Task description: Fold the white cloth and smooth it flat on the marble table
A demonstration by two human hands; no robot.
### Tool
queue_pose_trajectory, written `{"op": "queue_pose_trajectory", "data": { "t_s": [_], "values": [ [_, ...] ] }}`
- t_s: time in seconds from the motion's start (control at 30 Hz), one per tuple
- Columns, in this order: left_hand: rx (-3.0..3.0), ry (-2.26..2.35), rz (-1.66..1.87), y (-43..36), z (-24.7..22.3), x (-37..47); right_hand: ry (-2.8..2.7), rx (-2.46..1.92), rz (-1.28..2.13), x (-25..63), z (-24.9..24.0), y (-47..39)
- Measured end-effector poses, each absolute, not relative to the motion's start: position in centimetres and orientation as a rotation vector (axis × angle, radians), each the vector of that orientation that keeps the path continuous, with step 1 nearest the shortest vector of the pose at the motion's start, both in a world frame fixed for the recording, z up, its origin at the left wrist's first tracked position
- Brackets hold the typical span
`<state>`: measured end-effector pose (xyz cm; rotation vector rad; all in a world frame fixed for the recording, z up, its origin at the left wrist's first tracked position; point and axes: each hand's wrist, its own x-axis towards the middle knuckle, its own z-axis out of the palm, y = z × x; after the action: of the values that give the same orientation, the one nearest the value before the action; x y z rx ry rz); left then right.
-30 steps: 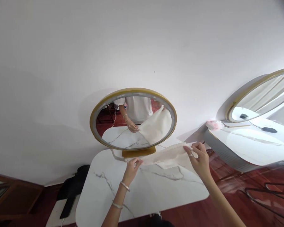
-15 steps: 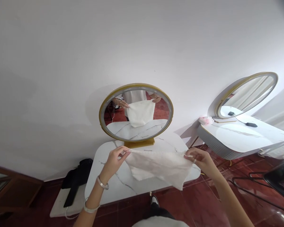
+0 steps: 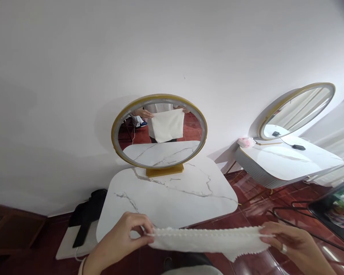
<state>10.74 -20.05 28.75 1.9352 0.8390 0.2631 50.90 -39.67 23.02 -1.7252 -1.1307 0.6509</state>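
A white cloth (image 3: pixel 206 240) with a scalloped edge is stretched between my two hands, in front of the table's near edge. My left hand (image 3: pixel 126 238) pinches its left corner between thumb and fingers. At the right end my right hand (image 3: pixel 289 240), with a ring on one finger, pinches the other corner. The cloth's lower part hangs down, and one corner dips on the right. Beyond it stands a white marble-patterned table (image 3: pixel 166 202) bearing a round gold-framed mirror (image 3: pixel 160 168), which reflects the held cloth.
To the right is a second white table (image 3: pixel 286 164) with another round mirror (image 3: pixel 301 110), a pink-and-white packet (image 3: pixel 245 142) and a black adapter (image 3: pixel 298 147). A black item (image 3: pixel 87 210) lies on a pale board at left. A dark chair-like frame (image 3: pixel 295 210) stands at right.
Both hands have drawn the cloth back toward me and down, off the area over the tabletop. The cloth is now held straighter and tauter along its top edge.
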Motion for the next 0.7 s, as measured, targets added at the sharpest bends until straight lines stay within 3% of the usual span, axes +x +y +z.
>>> {"op": "queue_pose_trajectory", "data": {
  "t_s": [0.17,0.33,0.47,0.7],
  "values": [
    [2.109,0.836,0.376,-16.0,24.3,17.6,-1.176,-1.77,0.682,57.3,20.8,-33.3],
    [2.379,1.058,0.487,-9.5,15.3,27.2,-1.156,-1.821,0.641,62.7,14.7,-21.9],
    [2.398,1.184,0.52,-6.1,10.6,32.0,-1.052,-1.844,0.661,64.5,10.0,-15.3],
    [2.423,1.414,0.551,-8.4,5.9,33.6,-0.993,-1.844,0.564,64.9,5.3,-11.3]
  ]
}}
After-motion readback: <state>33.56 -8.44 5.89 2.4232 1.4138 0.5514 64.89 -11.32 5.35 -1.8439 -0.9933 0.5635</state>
